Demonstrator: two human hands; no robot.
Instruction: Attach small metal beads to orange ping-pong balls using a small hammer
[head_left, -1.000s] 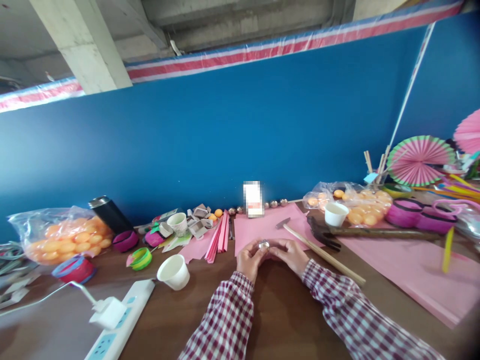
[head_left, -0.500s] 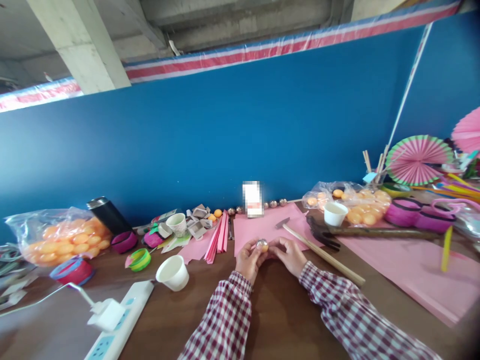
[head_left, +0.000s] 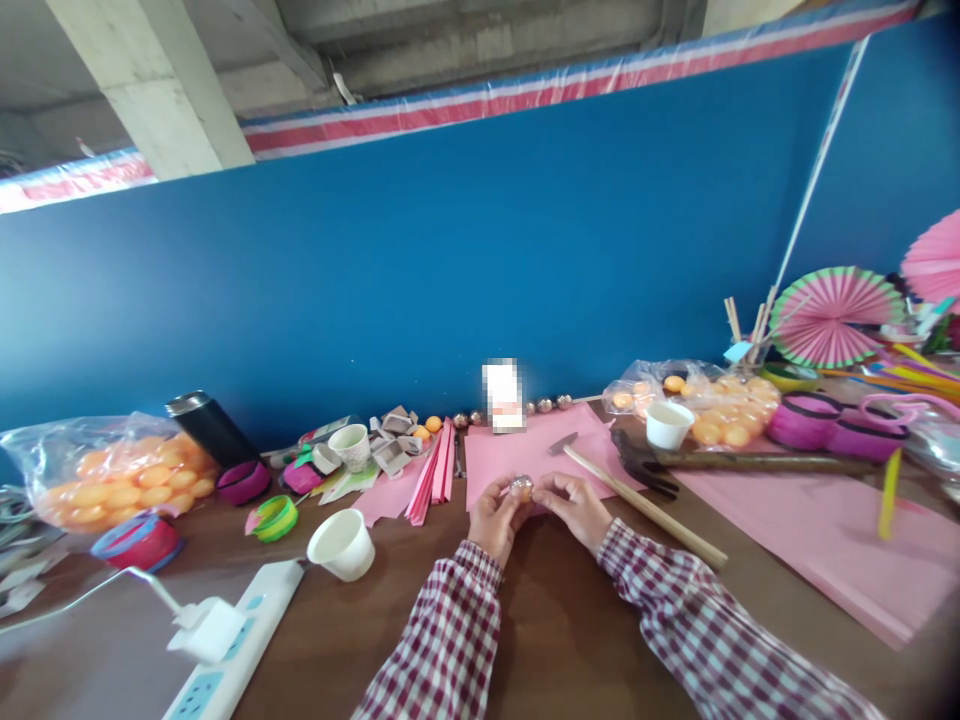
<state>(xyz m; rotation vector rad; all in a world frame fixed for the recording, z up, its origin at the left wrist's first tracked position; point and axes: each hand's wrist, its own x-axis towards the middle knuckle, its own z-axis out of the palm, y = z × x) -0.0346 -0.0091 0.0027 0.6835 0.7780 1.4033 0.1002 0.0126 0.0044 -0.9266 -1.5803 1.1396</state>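
Observation:
My left hand (head_left: pixel 493 518) grips a small shiny silver ball (head_left: pixel 521 487) that looks foil-wrapped, with a warm orange-brown tint low on its side. Close against the ball's right side is my right hand (head_left: pixel 576 508), thumb and fingers pinched together. Whether a small scrap sits in that pinch is too small to tell. Both hands are over the near edge of a pink paper sheet (head_left: pixel 495 462). A hammer (head_left: pixel 645 505) with a wooden handle lies just right of my right hand. Several similar shiny balls (head_left: pixel 564 402) stand in a row along the blue wall.
Left stand a white paper cup (head_left: pixel 341 545), a power strip (head_left: pixel 259 620) with a plug, a bag of orange balls (head_left: pixel 127 485) and a black flask (head_left: pixel 214 430). Right are another white cup (head_left: pixel 669 425), a second bag of orange balls (head_left: pixel 731 410), a claw-headed tool (head_left: pixel 765 465) and a pink fan (head_left: pixel 836 315).
The ball has turned slightly in my fingers, showing less orange at its lower side. My hands stay nearly in place, and the whole view has shifted a little.

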